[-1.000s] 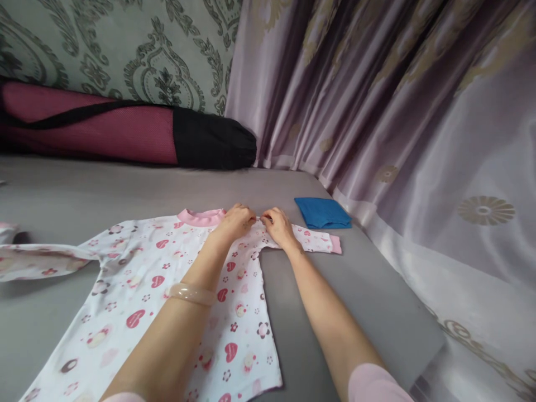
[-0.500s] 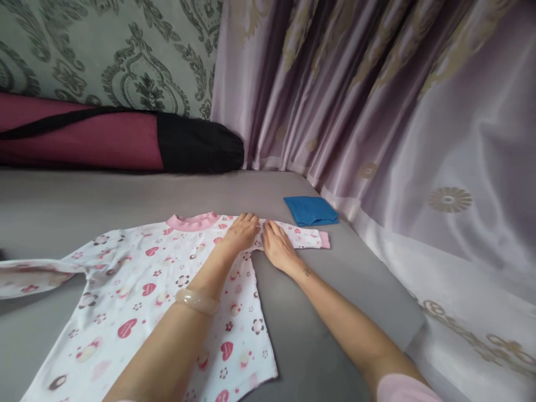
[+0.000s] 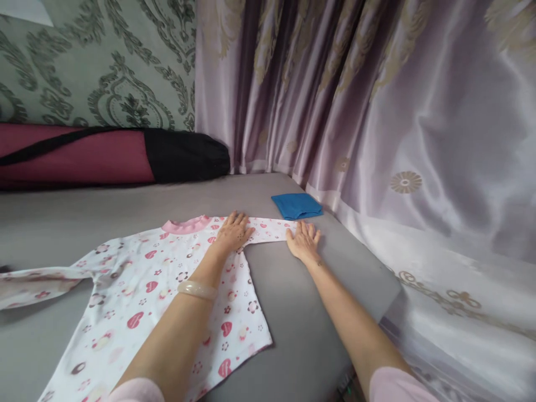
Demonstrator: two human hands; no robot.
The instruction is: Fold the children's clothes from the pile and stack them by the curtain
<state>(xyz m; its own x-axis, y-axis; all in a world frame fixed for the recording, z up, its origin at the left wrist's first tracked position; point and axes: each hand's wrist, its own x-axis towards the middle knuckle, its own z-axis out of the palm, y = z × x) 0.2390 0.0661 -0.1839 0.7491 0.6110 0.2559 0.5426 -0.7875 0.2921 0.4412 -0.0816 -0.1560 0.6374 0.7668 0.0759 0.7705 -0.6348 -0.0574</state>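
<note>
A white long-sleeved child's shirt (image 3: 167, 290) with pink hearts, flowers and a pink collar lies spread on a grey padded surface (image 3: 301, 312). My left hand (image 3: 233, 230) rests on its right shoulder, palm down with fingers apart. Over the cuff end of the right-hand sleeve lies my right hand (image 3: 305, 240), flat and spread, hiding the cuff. Between the hands the sleeve stretches out straight and smooth. The other sleeve runs off toward the left edge, partly folded. A pale bangle circles my left forearm.
A folded blue cloth (image 3: 297, 206) lies just beyond the right sleeve. At the back, a long maroon and black bag (image 3: 184, 156) rests against the patterned wall. Lilac curtains (image 3: 360, 111) hang along the right edge of the surface.
My right hand has slid right along the sleeve from near the shoulder to the cuff. My left hand stays at the shoulder, its fingers now more spread. The view has shifted slightly.
</note>
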